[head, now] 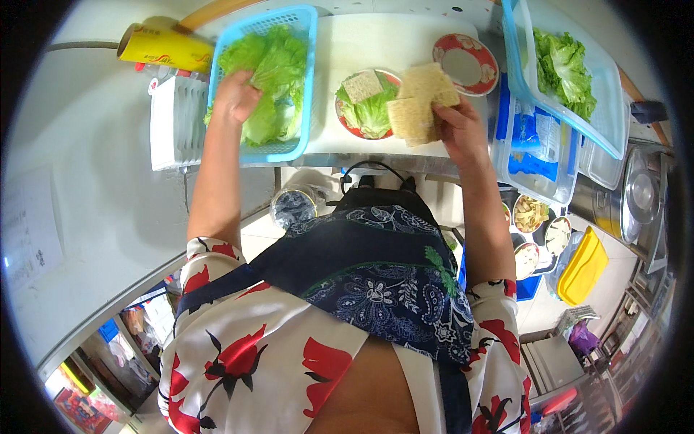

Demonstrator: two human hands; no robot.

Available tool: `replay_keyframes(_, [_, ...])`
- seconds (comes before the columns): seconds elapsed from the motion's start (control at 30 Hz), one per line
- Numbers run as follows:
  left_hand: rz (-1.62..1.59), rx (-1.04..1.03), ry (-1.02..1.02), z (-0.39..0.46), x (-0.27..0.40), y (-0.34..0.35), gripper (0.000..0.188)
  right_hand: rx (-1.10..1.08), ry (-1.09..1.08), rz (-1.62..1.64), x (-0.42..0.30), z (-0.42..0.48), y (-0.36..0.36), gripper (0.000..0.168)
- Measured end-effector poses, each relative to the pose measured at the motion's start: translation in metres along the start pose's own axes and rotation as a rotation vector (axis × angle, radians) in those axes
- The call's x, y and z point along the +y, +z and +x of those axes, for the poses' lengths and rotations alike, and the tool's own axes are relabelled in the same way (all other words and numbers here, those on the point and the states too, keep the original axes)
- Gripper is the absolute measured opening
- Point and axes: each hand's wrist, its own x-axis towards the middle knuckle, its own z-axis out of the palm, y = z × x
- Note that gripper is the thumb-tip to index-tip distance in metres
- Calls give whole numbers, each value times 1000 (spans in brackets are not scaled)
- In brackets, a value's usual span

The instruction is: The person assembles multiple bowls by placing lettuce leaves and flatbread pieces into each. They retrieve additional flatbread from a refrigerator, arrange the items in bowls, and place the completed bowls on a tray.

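Note:
My left hand (236, 97) is in a light-blue plastic basket (311, 70), its fingers curled onto the green lettuce leaves (271, 59); the fingertips are partly hidden. My right hand (461, 127) grips several thin, tan, square slabs (417, 108) with a rough surface, fanned over one another above a white cutting board (336, 43). Just left of them, a red-rimmed plate (347, 123) holds lettuce (370, 116) with one similar square piece (362, 87) on top. A second red-rimmed plate (461, 64), with nothing on it, lies behind my right hand.
A yellow roll (165, 48) and a white ribbed rack (176, 122) stand left of the basket. On the right, a blue-rimmed tub (612, 103) holds more lettuce above a clear bin (542, 173) of blue packets. Food bowls (531, 213) and a yellow lid (583, 268) sit lower right.

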Motion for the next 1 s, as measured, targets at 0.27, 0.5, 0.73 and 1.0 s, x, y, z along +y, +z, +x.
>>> replay_keyframes(0.27, [978,554,473,-19,-22,-14,52,125,3,-257,5,19,22,28])
replay_keyframes(0.5, [1050,66,824,-65,34,99,43,154,-83,-454,-11,29,4,26])
replay_keyframes(0.73, [1289,-58,663,-39,-6,162,32,100,-99,-662,-30,22,10,25])
replay_keyframes(1.0, [696,193,509,-31,-2,141,20,-288,13,-896,-28,38,45,22])
